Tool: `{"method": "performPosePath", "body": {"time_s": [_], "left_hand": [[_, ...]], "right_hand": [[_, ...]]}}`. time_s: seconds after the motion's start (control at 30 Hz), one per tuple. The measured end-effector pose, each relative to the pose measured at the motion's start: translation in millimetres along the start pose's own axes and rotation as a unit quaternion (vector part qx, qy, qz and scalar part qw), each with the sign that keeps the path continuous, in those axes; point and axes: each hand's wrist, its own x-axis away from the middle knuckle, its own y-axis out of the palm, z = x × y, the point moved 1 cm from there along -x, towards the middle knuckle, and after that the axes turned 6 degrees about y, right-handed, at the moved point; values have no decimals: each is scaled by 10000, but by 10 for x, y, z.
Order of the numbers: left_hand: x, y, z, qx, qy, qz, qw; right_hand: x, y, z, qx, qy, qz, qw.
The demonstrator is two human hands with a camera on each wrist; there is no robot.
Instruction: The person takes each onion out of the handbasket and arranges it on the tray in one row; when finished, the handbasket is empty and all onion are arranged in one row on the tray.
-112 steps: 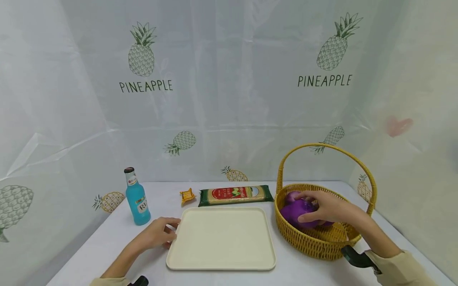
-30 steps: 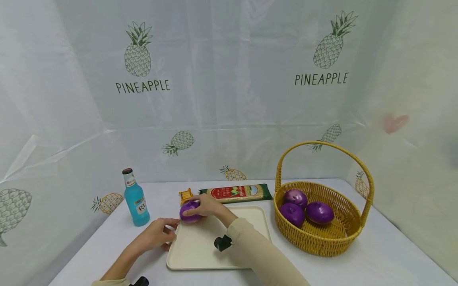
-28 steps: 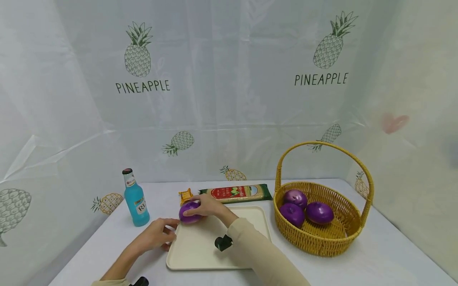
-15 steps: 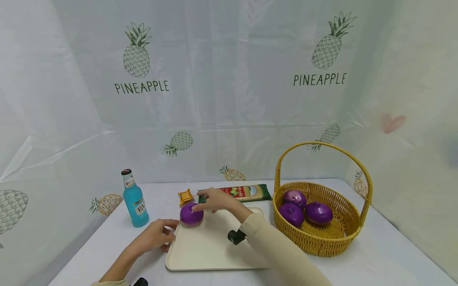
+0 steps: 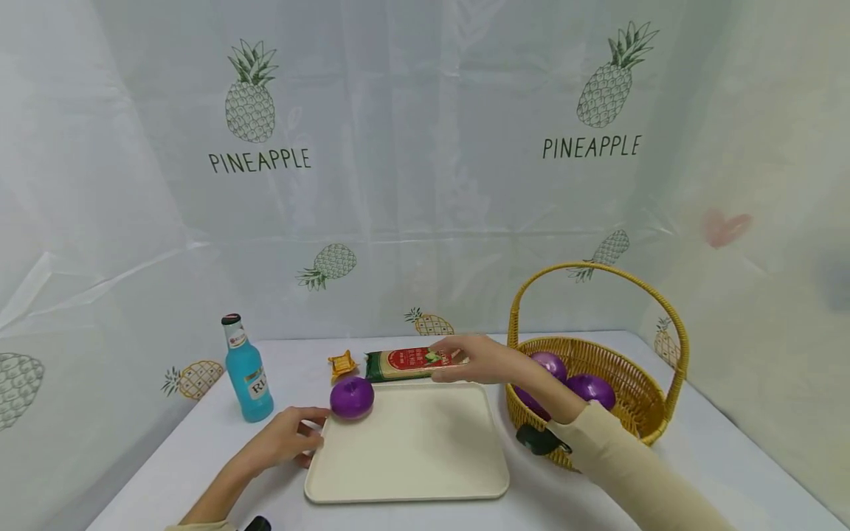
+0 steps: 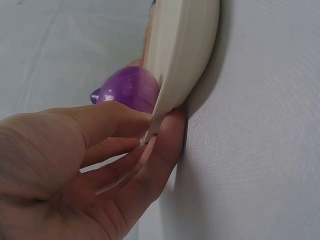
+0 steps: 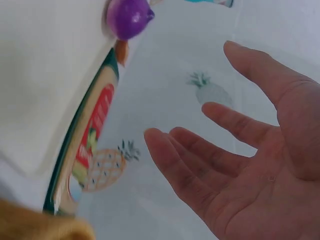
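Observation:
At the left edge of the cream tray point(image 5: 406, 450), my left hand point(image 5: 282, 439) pinches the rim. The left wrist view shows the thumb on the tray's edge point(image 6: 172, 65) and fingers beneath it. A glossy purple onion point(image 5: 352, 398) sits in the tray's far left corner, its pointed tip visible in the right wrist view point(image 7: 129, 19). My right hand point(image 5: 481, 359) hovers past the tray's far right side, holding nothing, fingers spread and relaxed. It partly covers a noodle packet point(image 5: 405, 361). My right forearm hides part of the wicker basket point(image 5: 624, 361), where more purple onions point(image 5: 591, 389) lie.
A blue bottle point(image 5: 249, 376) stands upright at the left of the white table. Near the tray's far left corner lies a small orange wrapped snack point(image 5: 342, 364). The basket's tall handle point(image 5: 600, 267) arches above it. A pineapple-print curtain point(image 5: 412, 184) hangs behind the table.
My right hand took an onion from the basket to the tray's far left corner, let go of it and moved back right toward the basket. The left hand stayed at the tray.

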Motion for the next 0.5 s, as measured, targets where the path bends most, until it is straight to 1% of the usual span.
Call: {"method": "performPosePath", "body": {"time_s": [0.1,0.17,0.27,0.37,0.5], "left_hand": [[7,-13,2,29,44,-17,10000],[9,-21,7,54,68,-36,10000],[12,-29,8,99,110,-90,9999],[18,-28,0,143,119,-131,9997],[14,-18,-17,196,116,-175,9996]], "right_hand": [[267,-178,141,-113,1,189,9998],[428,-283,270,-107,41,381,9992],[627,-390,493,-36,182,652,9977],[780,-432,702,-144,310,679,9971],[915,-418,920,-267,432,597,9969]]}}
